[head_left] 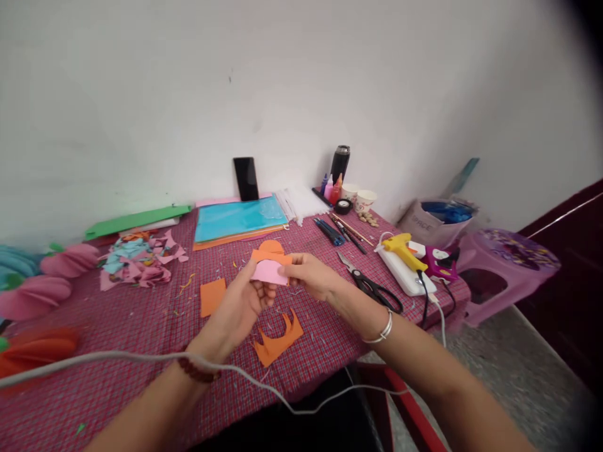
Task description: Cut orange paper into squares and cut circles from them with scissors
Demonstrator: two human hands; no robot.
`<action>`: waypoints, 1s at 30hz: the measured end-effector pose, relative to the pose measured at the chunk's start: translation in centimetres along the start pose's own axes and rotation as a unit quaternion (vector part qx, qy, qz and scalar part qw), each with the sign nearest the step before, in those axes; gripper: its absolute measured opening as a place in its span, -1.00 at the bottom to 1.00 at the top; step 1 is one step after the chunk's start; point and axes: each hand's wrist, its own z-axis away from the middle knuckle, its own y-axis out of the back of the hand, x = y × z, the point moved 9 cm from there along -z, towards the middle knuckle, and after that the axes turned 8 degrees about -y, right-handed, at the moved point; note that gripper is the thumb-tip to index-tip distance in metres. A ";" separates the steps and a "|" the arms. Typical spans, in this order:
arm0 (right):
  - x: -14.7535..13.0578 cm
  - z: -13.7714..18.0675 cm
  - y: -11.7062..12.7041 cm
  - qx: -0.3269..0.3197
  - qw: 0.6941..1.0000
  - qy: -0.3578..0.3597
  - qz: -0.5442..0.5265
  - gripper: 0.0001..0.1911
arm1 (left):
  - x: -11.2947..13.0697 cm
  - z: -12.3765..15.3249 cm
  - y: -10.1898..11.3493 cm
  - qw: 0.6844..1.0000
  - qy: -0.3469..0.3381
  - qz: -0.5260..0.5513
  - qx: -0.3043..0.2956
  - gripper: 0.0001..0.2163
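Both hands meet above the middle of a red checked table [141, 339]. My left hand [238, 307] and my right hand [308, 274] pinch a small stack of cut paper shapes [269, 271] between them, pink in front with orange behind. The fingers of both hands are closed on its edges. Below the hands lies an orange offcut [279, 340] with curved notches. An orange paper square [212, 296] lies to the left of my left hand.
Black scissors [370, 285] lie right of my hands, with a yellow glue gun [401, 250] on a white box beyond. Sheets of coloured paper [238, 218], a phone [246, 178], pens, cups and a flask stand at the back. Paper scraps [136, 257] and paper flowers [32, 295] sit left. A purple stool [509, 263] stands right.
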 end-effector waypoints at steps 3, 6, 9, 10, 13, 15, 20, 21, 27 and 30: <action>-0.9 1.6 -1.0 0.003 1.000 0.021 -0.007 -0.79 | 0.1 2.1 -0.4 0.999 -0.033 0.035 0.008 -0.68; -1.5 3.0 -1.8 0.007 0.999 0.046 -0.004 -0.81 | -0.1 3.4 -0.5 0.995 -0.072 0.045 0.045 -0.73; -1.8 4.2 -2.4 0.010 0.998 0.065 0.007 -0.83 | -0.3 4.3 -1.1 0.991 -0.105 0.053 0.067 -0.77; -1.9 4.6 -2.5 0.010 0.998 0.069 0.011 -0.83 | -0.5 4.6 -1.4 0.990 -0.111 0.055 0.069 -0.77; -1.9 5.4 -3.0 -0.001 0.997 0.070 0.022 -0.81 | -1.1 5.1 -2.0 0.989 -0.107 0.075 0.073 -0.79; -1.8 5.9 -3.3 -0.011 0.997 0.068 0.026 -0.80 | -1.6 5.3 -2.0 0.987 -0.090 0.107 0.084 -0.81; -1.3 6.6 -3.7 -0.020 0.997 0.073 0.018 -0.76 | -2.0 5.8 -1.3 0.980 -0.077 0.142 0.119 -0.80; -1.3 6.8 -3.7 -0.020 0.997 0.076 0.015 -0.74 | -1.9 5.9 -1.3 0.980 -0.082 0.140 0.117 -0.80; -1.5 8.1 -3.3 0.008 0.994 0.107 0.003 -0.61 | -1.1 6.9 -1.6 0.982 -0.114 0.104 0.107 -0.83; -2.0 9.0 -3.3 0.029 0.992 0.126 0.015 -0.59 | -0.6 7.5 -1.5 0.982 -0.146 0.067 0.101 -0.84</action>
